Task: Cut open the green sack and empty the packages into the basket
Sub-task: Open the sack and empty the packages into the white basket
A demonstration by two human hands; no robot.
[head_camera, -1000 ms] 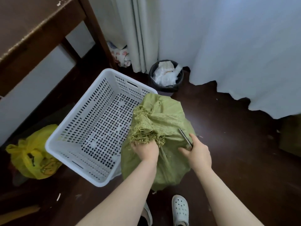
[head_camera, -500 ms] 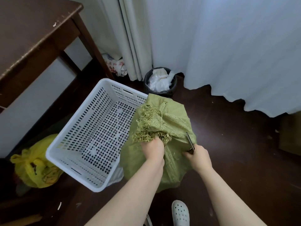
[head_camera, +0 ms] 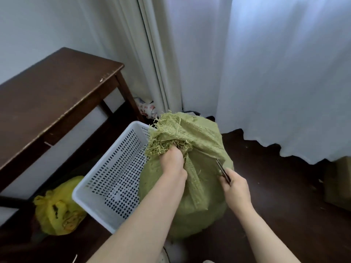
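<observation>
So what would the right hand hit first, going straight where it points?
Probably the sack: the blade in the right hand points at its side and seems to touch it; depth is unclear.

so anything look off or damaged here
The sack is frayed at its gathered top, loose green strands sticking out above the left hand gripping it. The right hand holds a thin blade at the sack's side. Nothing looks spilled; no packages show in the basket.

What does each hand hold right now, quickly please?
Left hand: closed, gripping the frayed top of the sack.
Right hand: closed, holding a thin metal tool at the sack.
</observation>
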